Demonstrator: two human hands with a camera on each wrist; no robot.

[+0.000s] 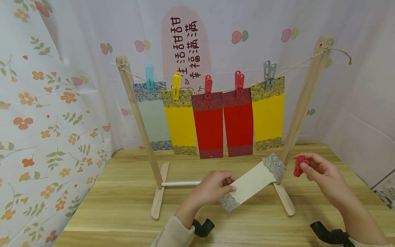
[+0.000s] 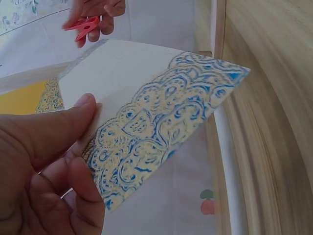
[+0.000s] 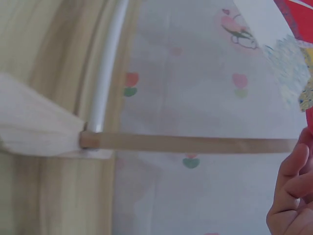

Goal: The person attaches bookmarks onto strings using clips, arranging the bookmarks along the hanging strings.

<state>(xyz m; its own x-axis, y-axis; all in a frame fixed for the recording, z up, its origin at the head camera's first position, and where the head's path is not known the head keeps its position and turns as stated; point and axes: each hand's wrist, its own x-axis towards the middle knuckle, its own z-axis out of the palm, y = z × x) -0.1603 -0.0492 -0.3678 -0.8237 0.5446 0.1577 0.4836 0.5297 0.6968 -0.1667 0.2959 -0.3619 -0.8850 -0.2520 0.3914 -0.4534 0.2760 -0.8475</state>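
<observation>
A cream paper card (image 1: 251, 183) with blue lace-patterned ends tilts up to the right, pinched along its lower left edge by my left hand (image 1: 216, 187). The left wrist view shows the thumb lying on the face of this card (image 2: 127, 73). Right of the card, my right hand (image 1: 324, 175) pinches a red clothespin (image 1: 300, 166) between thumb and fingers. At the right edge of the right wrist view, only part of that hand (image 3: 296, 186) shows. Above both hands hangs a twine line (image 1: 303, 63) with several patterned cards clipped to it, including a red card (image 1: 237, 125).
Two wooden posts (image 1: 303, 99) on flat feet hold the twine, joined low down by a white rod (image 1: 180, 184). Blue, yellow, red and grey clothespins (image 1: 270, 74) grip the hanging cards. The frame stands on a wood-grain table (image 1: 123, 206) before a printed curtain (image 1: 253, 20).
</observation>
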